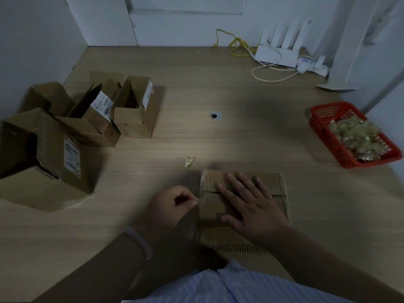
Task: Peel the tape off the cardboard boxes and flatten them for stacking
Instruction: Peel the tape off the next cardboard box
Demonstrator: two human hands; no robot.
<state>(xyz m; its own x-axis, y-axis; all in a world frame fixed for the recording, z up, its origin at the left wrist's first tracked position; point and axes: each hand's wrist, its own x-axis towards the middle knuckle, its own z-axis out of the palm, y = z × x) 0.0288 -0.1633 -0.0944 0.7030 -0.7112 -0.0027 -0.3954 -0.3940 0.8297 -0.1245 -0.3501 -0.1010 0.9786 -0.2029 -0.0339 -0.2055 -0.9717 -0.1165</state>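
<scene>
Way left, a bunch of opened boxes (72, 127) sit on the desk (240, 138). The left hand (172, 206) is curled, thumb and finger pinched together at the left edge of the flat box (275, 184) right in front of the person, on what looks like a tape strip (200, 199), though it's dim. I'd pull low and slow so the paper layer doesn't rip. The right hand (253, 206) lies spread flat on top, pinning it. The box is plain brown, corrugated edge showing. Far right, a red basket (323, 132) holds sticky wads (358, 136).
</scene>
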